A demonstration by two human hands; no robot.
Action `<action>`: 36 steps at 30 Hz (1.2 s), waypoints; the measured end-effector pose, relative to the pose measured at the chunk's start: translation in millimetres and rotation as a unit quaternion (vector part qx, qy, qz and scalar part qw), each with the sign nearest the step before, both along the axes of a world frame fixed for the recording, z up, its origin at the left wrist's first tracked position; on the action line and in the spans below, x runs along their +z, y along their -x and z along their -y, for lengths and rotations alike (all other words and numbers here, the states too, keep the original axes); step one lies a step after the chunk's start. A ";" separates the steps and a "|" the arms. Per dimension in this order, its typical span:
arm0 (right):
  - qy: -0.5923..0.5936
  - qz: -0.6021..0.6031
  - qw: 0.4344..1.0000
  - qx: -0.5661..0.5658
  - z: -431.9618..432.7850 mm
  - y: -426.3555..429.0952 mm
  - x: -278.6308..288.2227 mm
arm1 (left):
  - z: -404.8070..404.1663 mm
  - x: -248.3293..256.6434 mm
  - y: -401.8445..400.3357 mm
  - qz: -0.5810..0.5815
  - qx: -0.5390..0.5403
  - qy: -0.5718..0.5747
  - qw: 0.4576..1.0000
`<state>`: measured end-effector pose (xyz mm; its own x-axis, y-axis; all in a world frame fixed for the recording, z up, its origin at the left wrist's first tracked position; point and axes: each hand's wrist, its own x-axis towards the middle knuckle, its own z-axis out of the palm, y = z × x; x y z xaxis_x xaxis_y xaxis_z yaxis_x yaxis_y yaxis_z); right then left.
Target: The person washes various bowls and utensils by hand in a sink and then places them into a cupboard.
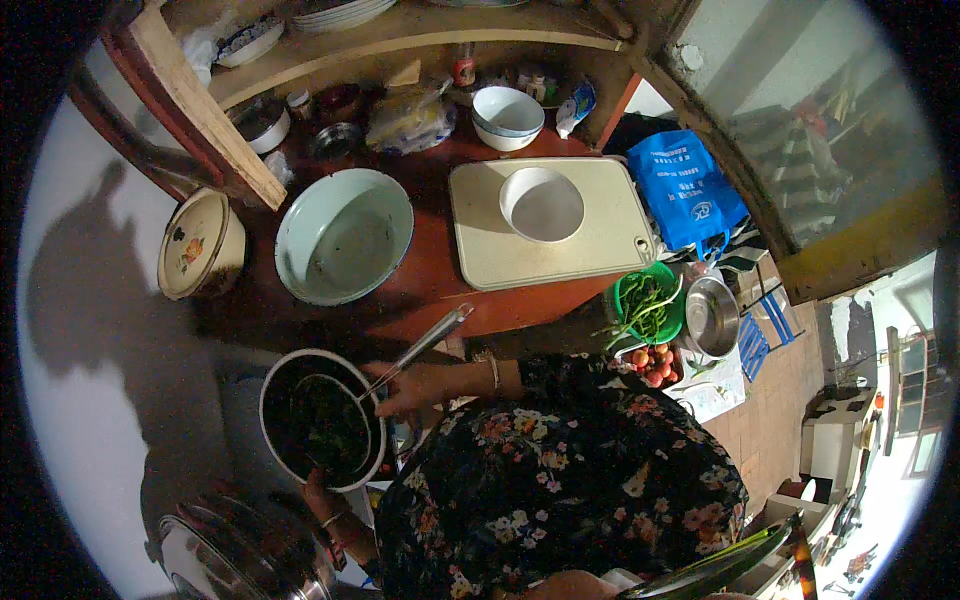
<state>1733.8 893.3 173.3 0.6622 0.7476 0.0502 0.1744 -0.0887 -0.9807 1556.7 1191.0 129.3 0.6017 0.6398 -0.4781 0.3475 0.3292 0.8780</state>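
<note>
A pale-rimmed round container with a dark inside stands at the lower left. Inside it sits a metal strainer with dark leafy greens, its long handle sticking out over the near rim. My right hand grips the strainer where its handle meets the container's rim. At the container's lower edge, my left hand holds the rim; its other fingers are hidden. Greens and hands are in shadow.
The red-brown counter holds an enamel basin, a lidded enamel pot and a cutting board with a white bowl. Green beans fill a green basket at right. A large metal pot stands lower left.
</note>
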 end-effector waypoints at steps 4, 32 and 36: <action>0.030 -0.171 0.984 0.041 52.7 -5.5 28.2 | -47.5 -74.7 21.3 0.086 0.030 0.113 0.989; 0.238 -0.092 0.859 -0.444 394.4 -351.9 -12.1 | -4.4 -80.1 -47.7 0.001 0.143 -0.203 0.969; -0.017 -0.139 0.907 -0.398 388.1 -370.8 -55.3 | 5.3 -79.1 -51.8 -0.038 0.167 -0.259 0.951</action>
<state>2104.6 505.2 118.0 0.9819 0.0281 -0.1871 -0.1856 -0.0480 -0.9815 1608.6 1185.8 50.2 0.2991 0.9508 -0.0811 0.3688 -0.0368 0.9288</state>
